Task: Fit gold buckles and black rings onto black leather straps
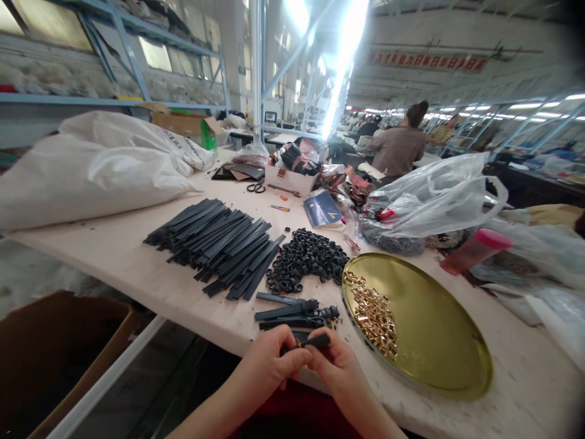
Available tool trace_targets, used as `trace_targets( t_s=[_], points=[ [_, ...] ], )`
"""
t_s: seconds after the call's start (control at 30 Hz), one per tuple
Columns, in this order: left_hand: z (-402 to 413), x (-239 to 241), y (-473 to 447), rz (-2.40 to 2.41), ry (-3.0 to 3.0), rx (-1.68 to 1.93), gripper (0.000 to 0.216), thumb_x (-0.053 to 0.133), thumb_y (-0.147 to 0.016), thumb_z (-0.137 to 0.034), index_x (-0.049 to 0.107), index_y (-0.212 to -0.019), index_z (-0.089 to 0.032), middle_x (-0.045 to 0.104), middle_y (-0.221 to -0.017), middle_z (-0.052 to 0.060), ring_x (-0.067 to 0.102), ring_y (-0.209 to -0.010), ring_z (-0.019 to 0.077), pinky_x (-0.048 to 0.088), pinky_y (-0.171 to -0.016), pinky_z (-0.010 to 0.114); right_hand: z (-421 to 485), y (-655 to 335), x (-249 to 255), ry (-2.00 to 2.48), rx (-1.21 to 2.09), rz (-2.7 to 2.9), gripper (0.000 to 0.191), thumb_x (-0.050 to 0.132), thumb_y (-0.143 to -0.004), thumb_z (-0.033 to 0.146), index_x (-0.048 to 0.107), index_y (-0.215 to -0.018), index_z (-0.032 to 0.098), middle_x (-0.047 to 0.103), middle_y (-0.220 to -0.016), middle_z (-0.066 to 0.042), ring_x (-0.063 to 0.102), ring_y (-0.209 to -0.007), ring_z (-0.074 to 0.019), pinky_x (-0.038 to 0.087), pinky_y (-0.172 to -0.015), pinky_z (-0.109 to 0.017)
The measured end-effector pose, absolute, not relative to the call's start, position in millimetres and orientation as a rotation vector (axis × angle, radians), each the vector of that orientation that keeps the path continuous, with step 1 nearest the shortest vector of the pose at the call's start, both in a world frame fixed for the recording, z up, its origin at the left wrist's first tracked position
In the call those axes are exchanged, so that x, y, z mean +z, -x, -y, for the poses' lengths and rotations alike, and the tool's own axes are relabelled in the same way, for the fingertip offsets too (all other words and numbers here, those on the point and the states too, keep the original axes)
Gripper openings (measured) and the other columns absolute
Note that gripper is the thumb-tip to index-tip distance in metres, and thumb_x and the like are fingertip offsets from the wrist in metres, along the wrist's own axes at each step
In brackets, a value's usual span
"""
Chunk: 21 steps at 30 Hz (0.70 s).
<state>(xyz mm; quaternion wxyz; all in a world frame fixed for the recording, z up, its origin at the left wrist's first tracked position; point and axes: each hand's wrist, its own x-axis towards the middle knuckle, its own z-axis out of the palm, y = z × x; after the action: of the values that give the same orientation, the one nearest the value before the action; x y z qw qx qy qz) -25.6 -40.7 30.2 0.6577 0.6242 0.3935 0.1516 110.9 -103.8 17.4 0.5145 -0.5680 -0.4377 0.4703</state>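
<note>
Near the front edge of the table, my left hand point(276, 360) and my right hand point(333, 360) meet, fingers closed on one dark strap point(319, 341). A small glint of gold shows at my left fingertips, too small to name. Just beyond my hands lie several straps with loops on them point(292, 316). Farther back spreads a heap of small black loops point(313, 256). To its left is a pile of flat dark strips point(214, 244). Small gold metal buckles point(377, 317) lie on the left side of a round gold tray point(439, 341), right of my hands.
A white sack point(100, 171) covers the table's back left. Scissors point(256, 186), a blue booklet point(323, 209) and a filled white box point(291, 181) are at the back. Clear plastic bags point(425, 201) and a pink-lidded bottle point(475, 250) stand right. A cardboard box point(68, 353) is below left. A person point(397, 149) is farther off.
</note>
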Motion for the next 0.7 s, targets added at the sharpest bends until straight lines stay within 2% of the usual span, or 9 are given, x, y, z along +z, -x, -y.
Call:
trace_targets(
  t_s=[0.1, 0.17, 0.3, 0.5, 0.7],
  points=[
    [26.6, 27.2, 24.3, -0.857, -1.366, 0.442, 0.032, 0.058, -0.07, -0.035, 0.045, -0.093, -0.017, 0.054, -0.056, -0.006, 0.044, -0.041, 0.0076, 0.032, -0.038, 0.017, 81.4, -127.3, 25.3, 1.353, 1.215, 1.255, 0.032, 0.045, -0.081, 0.046, 0.053, -0.068, 0.018, 0.051, -0.06, 0.002, 0.048, -0.058, -0.0125, 0.038, -0.056, -0.024],
    [16.8, 25.4, 24.2, -0.845, -1.405, 0.435, 0.035, 0.053, -0.075, -0.036, 0.045, -0.102, -0.016, 0.053, -0.057, -0.006, 0.042, -0.041, 0.0071, 0.033, -0.039, 0.017, 55.6, -144.9, 26.7, 1.466, 1.094, 1.402, 0.034, 0.039, -0.084, 0.045, 0.056, -0.071, 0.018, 0.052, -0.061, 0.001, 0.05, -0.06, -0.0137, 0.038, -0.057, -0.025],
    [-2.1, 18.6, 24.7, -0.951, -1.443, 0.425, 0.025, 0.044, -0.08, -0.039, 0.051, -0.087, -0.016, 0.047, -0.05, -0.007, 0.034, -0.038, 0.0059, 0.026, -0.039, 0.018, -5.2, -174.0, 13.5, 1.829, 0.606, 1.743, 0.017, 0.048, -0.079, 0.03, 0.061, -0.074, 0.02, 0.059, -0.074, -0.001, 0.052, -0.069, -0.0148, 0.036, -0.062, -0.025],
    [-20.1, -0.1, 22.7, -1.03, -1.44, 0.459, 0.024, 0.043, -0.081, -0.04, 0.05, -0.08, -0.017, 0.043, -0.046, -0.008, 0.039, -0.043, 0.0084, 0.029, -0.045, 0.02, -48.8, -182.6, -19.6, 2.019, 0.641, 1.876, 0.006, 0.056, -0.07, 0.02, 0.062, -0.071, 0.02, 0.06, -0.061, 0.001, 0.051, -0.057, -0.0134, 0.028, -0.051, -0.023],
    [-21.5, -6.4, 13.3, -1.061, -1.466, 0.451, 0.021, 0.042, -0.08, -0.037, 0.049, -0.076, -0.018, 0.044, -0.045, -0.008, 0.04, -0.043, 0.0091, 0.032, -0.048, 0.021, -49.8, -183.8, -27.9, 2.004, 0.658, 1.892, 0.012, 0.053, -0.065, 0.012, 0.061, -0.065, 0.021, 0.059, -0.06, 0.002, 0.048, -0.055, -0.0115, 0.028, -0.051, -0.022]
  ],
)
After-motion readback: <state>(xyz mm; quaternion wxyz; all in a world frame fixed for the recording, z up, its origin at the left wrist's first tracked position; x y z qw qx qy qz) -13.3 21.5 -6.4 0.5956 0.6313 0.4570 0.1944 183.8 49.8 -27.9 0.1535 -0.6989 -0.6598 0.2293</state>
